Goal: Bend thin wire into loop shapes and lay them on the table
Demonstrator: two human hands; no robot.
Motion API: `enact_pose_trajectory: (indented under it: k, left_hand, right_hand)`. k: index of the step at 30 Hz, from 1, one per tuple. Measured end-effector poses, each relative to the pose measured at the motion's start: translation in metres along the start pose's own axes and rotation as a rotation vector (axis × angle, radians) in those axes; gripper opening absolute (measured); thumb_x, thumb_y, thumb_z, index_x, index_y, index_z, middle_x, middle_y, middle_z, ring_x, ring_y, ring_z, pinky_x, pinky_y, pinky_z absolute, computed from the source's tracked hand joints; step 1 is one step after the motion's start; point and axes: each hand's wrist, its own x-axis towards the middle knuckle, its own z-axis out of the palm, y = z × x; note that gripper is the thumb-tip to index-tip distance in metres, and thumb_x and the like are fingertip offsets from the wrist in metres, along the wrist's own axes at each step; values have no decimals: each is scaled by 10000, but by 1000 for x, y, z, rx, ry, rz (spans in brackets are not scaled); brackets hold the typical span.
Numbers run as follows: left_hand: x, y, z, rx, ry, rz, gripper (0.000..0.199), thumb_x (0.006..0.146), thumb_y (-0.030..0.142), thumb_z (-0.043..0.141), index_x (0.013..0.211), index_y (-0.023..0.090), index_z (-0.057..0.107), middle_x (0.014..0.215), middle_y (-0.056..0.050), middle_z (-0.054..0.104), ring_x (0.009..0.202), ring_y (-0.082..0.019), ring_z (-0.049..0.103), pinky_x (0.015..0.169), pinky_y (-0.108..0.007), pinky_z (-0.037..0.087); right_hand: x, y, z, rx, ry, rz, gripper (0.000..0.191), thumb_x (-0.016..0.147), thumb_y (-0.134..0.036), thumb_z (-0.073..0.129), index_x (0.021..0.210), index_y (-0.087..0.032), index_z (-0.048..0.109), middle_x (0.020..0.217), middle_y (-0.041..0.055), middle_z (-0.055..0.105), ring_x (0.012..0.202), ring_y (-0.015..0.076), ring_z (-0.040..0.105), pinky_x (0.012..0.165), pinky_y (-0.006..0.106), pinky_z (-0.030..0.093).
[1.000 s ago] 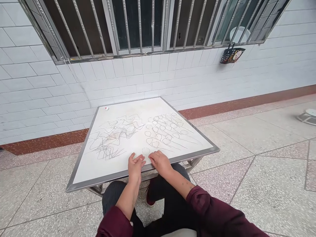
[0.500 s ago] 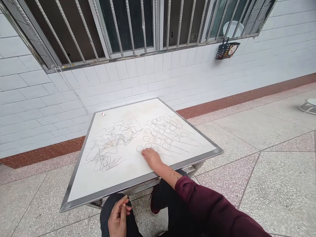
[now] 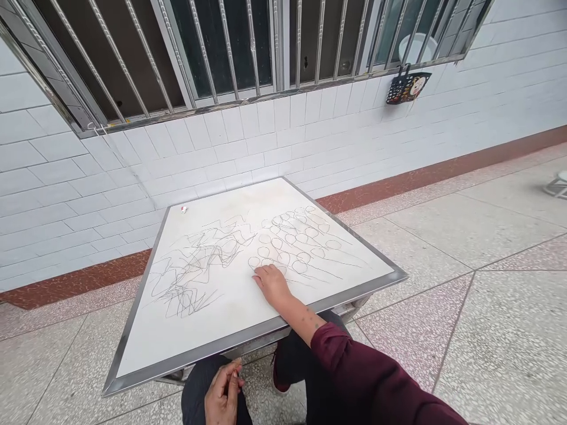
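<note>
My right hand rests on the white tabletop, fingers bent and pressed together at the near end of a group of thin dark wire loops with long straight tails. One wire loop lies right at its fingertips; the hand covers the rest of that wire. Left of it spreads a tangle of thin zigzag wires. My left hand is over my left knee, below the table edge, with thumb and fingers pinched together. What is between them is too small to make out.
A small red-and-white item lies at the table's far left corner. The table has a grey metal rim and stands by a white tiled wall. Above are barred windows, with a dark patterned bag hanging. A round stool stands far right.
The view has shifted slightly. My right hand stays at the nearest loops, its fingers little changed. My left hand stays pinched by my knee, slightly further right and lower in view.
</note>
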Motion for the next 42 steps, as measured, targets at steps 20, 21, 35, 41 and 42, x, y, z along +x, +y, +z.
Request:
enact_pose_trajectory:
  k: [20,21,35,41,42]
  left_hand:
    - [-5,13,8,96,-79,116,263,882,380,509,989,224,692,937,-68,693,729,-175,662,653,-272,554]
    - [-6,13,8,95,-77,116,264,883,382,508,982,222,694,932,-69,693,729,-175,662,653,-272,554]
    - [-15,19,6,-44,-50,109,271,892,369,487,959,212,698,889,-80,680,745,-174,654,640,-277,564]
    - [-17,21,5,-75,-42,116,257,889,335,494,962,213,708,870,-74,676,724,-164,656,636,-274,571]
    - [-17,21,5,-76,-45,118,257,890,332,493,969,214,708,867,-73,675,711,-161,654,632,-273,570]
  right_hand:
    - [-66,-25,-13,251,-45,-304,174,913,-109,425,929,-175,585,799,53,564,783,193,473,686,305,441]
    - [-66,-25,-13,256,-41,-304,176,913,-109,425,933,-176,586,800,53,566,782,192,476,686,305,443]
    - [-67,-31,-8,269,-74,-189,201,912,-143,432,946,-192,624,845,70,583,832,209,527,723,326,465]
    - [-35,-74,20,358,-173,-218,174,894,-161,509,1022,-211,615,981,27,578,778,125,572,727,243,482]
    - [-27,-82,26,368,-184,-215,172,893,-166,515,1027,-211,613,989,23,572,739,112,569,719,241,485]
